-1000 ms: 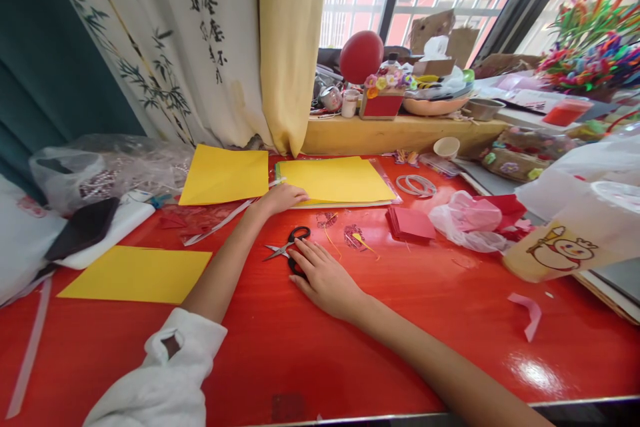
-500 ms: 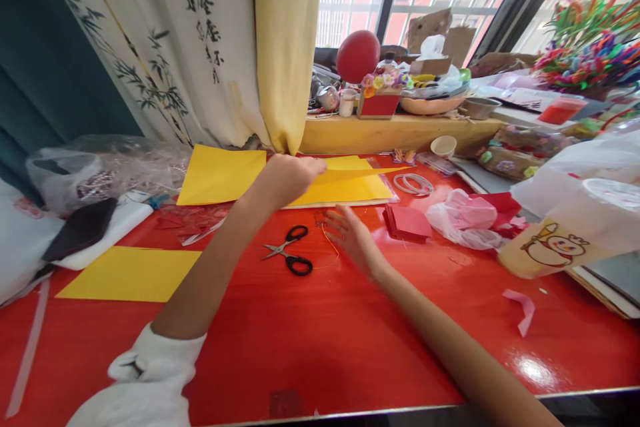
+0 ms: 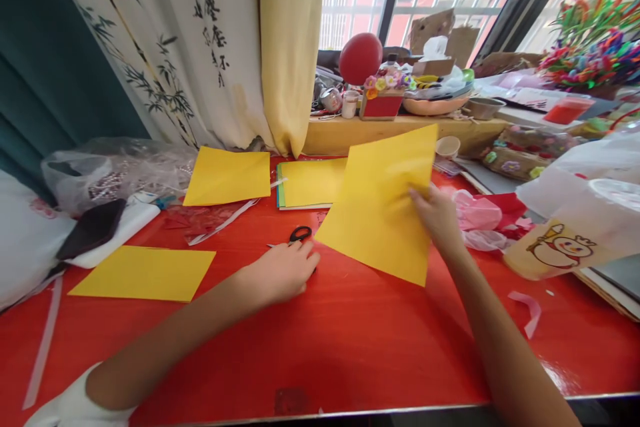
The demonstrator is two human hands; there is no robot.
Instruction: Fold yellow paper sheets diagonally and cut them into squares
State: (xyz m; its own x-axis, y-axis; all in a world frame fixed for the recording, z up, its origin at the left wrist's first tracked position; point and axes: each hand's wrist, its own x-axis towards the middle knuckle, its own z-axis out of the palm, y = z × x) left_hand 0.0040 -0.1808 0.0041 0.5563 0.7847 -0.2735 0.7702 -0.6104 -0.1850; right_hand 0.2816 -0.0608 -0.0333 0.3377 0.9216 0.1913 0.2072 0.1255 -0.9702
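Observation:
My right hand (image 3: 440, 217) grips the right edge of a sheet of yellow paper (image 3: 380, 213), which stands tilted above the table with the thumb on its near face. My left hand (image 3: 287, 270) is closed over the scissors (image 3: 300, 233); one black loop and a blade tip show, while the other loop is hidden under the fingers. Behind the raised sheet lies a stack of coloured paper (image 3: 313, 183) with yellow on top and green and blue edges at its left side.
Yellow sheets lie at the back (image 3: 227, 177) and at the left (image 3: 145, 273). A clear plastic bag (image 3: 125, 173) and a dark phone (image 3: 93, 230) are at far left. On the right stand pink plastic (image 3: 477, 213) and a drink cup (image 3: 555, 243).
A yellow sheet has come off the stack and moved right and toward me, now in my right hand. My left hand has come down from the stack to the scissors.

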